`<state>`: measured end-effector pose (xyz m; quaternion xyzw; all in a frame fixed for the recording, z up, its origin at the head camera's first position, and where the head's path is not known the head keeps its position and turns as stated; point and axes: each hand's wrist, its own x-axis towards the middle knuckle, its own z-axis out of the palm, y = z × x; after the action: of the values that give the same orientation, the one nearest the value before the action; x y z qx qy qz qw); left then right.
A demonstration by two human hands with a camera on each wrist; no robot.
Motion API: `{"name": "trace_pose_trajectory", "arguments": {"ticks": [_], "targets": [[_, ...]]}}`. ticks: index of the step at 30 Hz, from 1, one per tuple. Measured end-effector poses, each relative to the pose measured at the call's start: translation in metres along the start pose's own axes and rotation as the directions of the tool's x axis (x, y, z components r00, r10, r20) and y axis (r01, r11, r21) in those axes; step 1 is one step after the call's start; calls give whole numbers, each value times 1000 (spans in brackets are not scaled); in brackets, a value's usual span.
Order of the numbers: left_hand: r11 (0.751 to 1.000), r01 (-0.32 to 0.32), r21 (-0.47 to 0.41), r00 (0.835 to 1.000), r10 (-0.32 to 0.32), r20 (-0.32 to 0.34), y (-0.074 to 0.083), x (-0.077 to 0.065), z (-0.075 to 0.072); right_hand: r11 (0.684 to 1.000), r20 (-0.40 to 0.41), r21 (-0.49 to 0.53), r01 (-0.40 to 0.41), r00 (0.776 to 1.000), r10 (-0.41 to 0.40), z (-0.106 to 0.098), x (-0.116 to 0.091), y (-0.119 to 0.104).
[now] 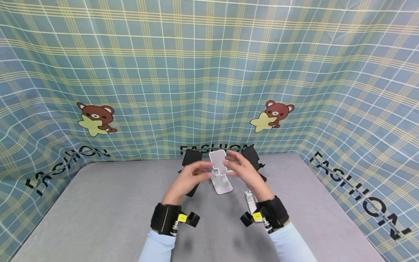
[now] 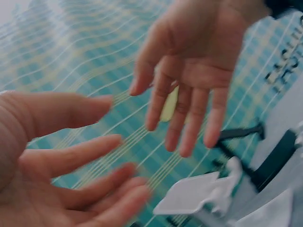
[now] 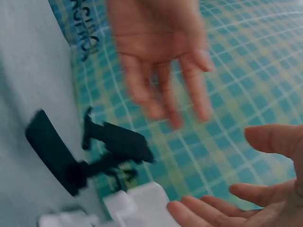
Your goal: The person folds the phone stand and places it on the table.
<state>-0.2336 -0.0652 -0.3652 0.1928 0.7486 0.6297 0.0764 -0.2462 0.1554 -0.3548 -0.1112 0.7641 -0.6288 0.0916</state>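
Observation:
Both hands hover above a white phone stand (image 1: 223, 185), its upper plate tilted up over a flat base. The left hand (image 1: 191, 178) is on the stand's left side, fingers loosely spread with nothing in them. Opposite it, the right hand (image 1: 247, 173) faces inward, also holding nothing, and hides part of the stand's right side. In the left wrist view the two palms are apart, with the white stand (image 2: 187, 195) below them. The right wrist view has the right hand (image 3: 265, 194) at lower right, near the white stand (image 3: 147, 205); whether they touch I cannot tell.
A black stand (image 1: 192, 157) is behind the left hand, and another black stand (image 1: 250, 157) behind the right. Under the right wrist lies a slim white folded object (image 1: 251, 203). The grey tabletop (image 1: 108, 203) ends at a plaid curtain (image 1: 196, 72).

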Motion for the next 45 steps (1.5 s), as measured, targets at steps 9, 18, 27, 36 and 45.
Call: {"name": "trace_pose_trajectory", "arguments": {"ticks": [9, 18, 27, 36, 45], "targets": [[989, -146, 24, 909, 144, -391, -82, 48, -58, 996, 65, 92, -15, 998, 9, 56, 41, 29], [994, 87, -61, 920, -103, -377, -84, 44, -55, 989, -85, 98, -115, 989, 123, 117, 50, 30], [987, 115, -112, 919, -149, -364, -87, 48, -46, 991, -257, 129, -18, 965, 51, 139, 74, 49], [988, 90, -122, 865, -138, -482, -94, 48, -37, 993, -342, 117, 21, 939, 20, 137, 82, 57], [980, 70, -184, 833, -159, -531, -84, 43, -33, 984, -321, 134, 116, 945, -67, 132, 75, 53]]}}
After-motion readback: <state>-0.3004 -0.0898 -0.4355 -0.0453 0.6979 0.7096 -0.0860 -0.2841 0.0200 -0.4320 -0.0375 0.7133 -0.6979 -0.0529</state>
